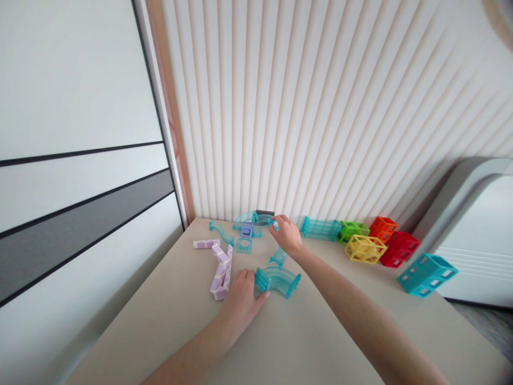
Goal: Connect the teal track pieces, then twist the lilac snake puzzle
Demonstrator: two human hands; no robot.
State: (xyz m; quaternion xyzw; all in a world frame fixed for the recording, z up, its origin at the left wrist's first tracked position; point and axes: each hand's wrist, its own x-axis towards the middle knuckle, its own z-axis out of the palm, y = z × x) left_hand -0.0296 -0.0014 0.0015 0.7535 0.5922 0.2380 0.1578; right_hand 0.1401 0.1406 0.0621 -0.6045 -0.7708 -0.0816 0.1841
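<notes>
We had our left hand [242, 294] against the left end of the curved teal stack [278, 280] on the tabletop [312, 331]; whether it gripped or merely rested, we could not tell; our right hand [285, 233] pinched a clear teal piece [270, 221] near the ribbed wall [240, 133]; we judged both light, stiff, slick plastic, likely to crack if bent; the stack's thicker ends [294, 286] offered the surest hold.

No text, label, brand, number or sign can be read anywhere here
</notes>
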